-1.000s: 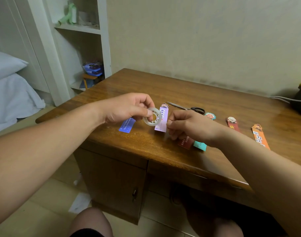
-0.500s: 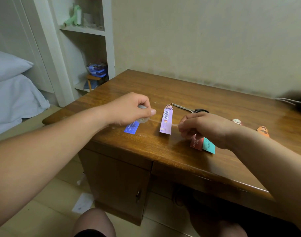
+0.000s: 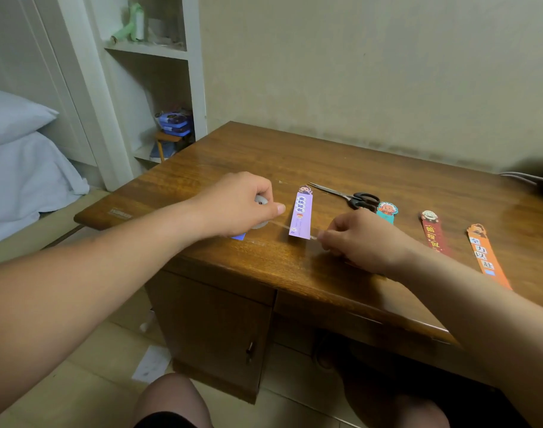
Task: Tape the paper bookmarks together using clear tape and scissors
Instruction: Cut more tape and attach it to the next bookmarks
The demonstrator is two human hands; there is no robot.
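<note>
Tape roll (image 3: 259,200) gripped in curled left hand (image 3: 236,205); strip (image 3: 282,225) end pinched by right hand (image 3: 360,239), stretched across purple bookmark (image 3: 301,216) on desk (image 3: 326,156); scissors (image 3: 353,197) just behind.

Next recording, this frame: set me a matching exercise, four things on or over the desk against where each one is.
Things:
1 tape roll
2 scissors
3 purple bookmark
4 orange bookmark

Places:
A rightmost of the bookmarks
B gripped in the left hand
C between the two hands, crossed by the tape strip that the right hand pinches
D on the desk beyond the right hand, untouched

Pairs: 1-B, 2-D, 3-C, 4-A
</note>
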